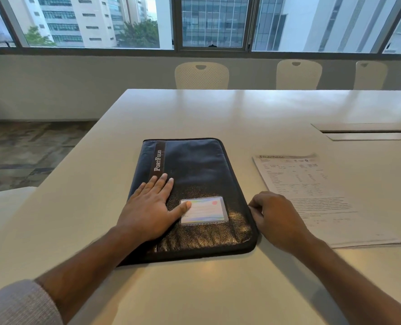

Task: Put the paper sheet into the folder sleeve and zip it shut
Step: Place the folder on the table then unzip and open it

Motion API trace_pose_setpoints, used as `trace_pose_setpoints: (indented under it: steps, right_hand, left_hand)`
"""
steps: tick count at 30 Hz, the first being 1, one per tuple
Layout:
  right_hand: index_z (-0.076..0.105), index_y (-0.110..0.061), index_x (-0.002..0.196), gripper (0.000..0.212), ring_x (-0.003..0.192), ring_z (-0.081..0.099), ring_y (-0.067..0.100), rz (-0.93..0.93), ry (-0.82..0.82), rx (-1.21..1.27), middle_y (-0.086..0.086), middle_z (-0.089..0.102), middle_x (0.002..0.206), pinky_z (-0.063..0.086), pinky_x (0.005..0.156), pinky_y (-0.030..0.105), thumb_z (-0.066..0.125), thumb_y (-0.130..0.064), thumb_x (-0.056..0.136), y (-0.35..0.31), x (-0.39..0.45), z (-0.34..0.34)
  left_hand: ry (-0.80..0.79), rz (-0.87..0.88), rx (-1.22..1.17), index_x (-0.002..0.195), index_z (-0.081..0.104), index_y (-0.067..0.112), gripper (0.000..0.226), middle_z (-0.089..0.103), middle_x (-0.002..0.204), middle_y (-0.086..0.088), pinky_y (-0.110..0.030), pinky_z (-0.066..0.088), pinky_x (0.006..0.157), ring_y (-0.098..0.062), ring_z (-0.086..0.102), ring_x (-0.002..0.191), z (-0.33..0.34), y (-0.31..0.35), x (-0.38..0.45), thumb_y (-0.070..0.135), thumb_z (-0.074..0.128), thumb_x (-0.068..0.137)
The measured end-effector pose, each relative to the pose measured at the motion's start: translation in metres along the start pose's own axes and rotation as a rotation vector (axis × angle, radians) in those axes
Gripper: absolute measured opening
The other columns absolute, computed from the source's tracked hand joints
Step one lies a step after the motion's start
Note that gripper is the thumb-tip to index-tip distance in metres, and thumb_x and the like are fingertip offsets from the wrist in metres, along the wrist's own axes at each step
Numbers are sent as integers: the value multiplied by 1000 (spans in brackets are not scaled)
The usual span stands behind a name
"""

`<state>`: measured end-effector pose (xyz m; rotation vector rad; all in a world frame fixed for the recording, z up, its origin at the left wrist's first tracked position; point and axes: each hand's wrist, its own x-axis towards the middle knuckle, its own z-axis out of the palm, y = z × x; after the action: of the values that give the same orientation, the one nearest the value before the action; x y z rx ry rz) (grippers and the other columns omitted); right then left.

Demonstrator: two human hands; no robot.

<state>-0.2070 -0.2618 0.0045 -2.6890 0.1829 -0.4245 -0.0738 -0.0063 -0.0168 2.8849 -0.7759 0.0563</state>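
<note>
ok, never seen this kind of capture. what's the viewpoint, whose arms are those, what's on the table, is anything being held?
There is only one picture, taken by a wide-angle camera worn on a person's head, looking forward and down. So the two bare arms coming in from the bottom belong to the wearer; no robot is involved.

The left hand lies flat, fingers straight, on top of a dark zip folder marked "Portfolio", pressing it to the white table. The right hand sits at the folder's right edge with fingers curled, apparently at the zipper; whether it actually pinches the pull cannot be seen.

To the right of the folder lies a printed paper sheet, flat on the table and not in either hand. The folder looks closed. Behind the table stand three pale chairs and a row of windows.
</note>
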Motion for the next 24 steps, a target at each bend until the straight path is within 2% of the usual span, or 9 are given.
trace_pose_setpoints:
  steps: [8,14,17,21,24]
  right_hand:
    - [66,-14,71,17,63,53,11,41,-26,20,-10,55,66,39,56,22,61,-12,87,-8,-35,-9]
    - [48,-31,59,34,58,49,8,80,-35,40,-12,48,60,30,52,18,64,-14,83,-20,-60,-12]
    - [43,-31,56,37,57,48,9,115,-23,59,-10,47,58,31,51,20,65,-16,81,-29,-72,-10]
    - [48,-26,59,28,59,49,9,140,-7,92,-9,50,60,35,52,24,64,-19,81,-47,-84,1]
    - [50,-26,63,25,59,49,8,145,2,83,-8,52,63,31,50,17,63,-22,84,-62,-88,10]
  left_hand:
    - [11,-3,-12,154,3,33,99,-4,162,13,-33,-1,120,-6,-6,147,1,-1,2,89,3,73]
    - [2,-7,0,154,4,32,99,-3,162,13,-34,0,121,-7,-4,148,2,-1,1,89,4,73]
    - [0,-4,2,155,4,32,99,-3,162,12,-34,0,120,-7,-4,148,2,-1,1,89,5,74]
    - [-13,-7,4,155,3,31,98,-3,162,11,-35,1,121,-8,-4,148,2,1,2,88,6,75]
    - [-14,-15,6,155,3,30,95,-3,163,11,-35,1,121,-9,-4,148,1,2,2,86,7,78]
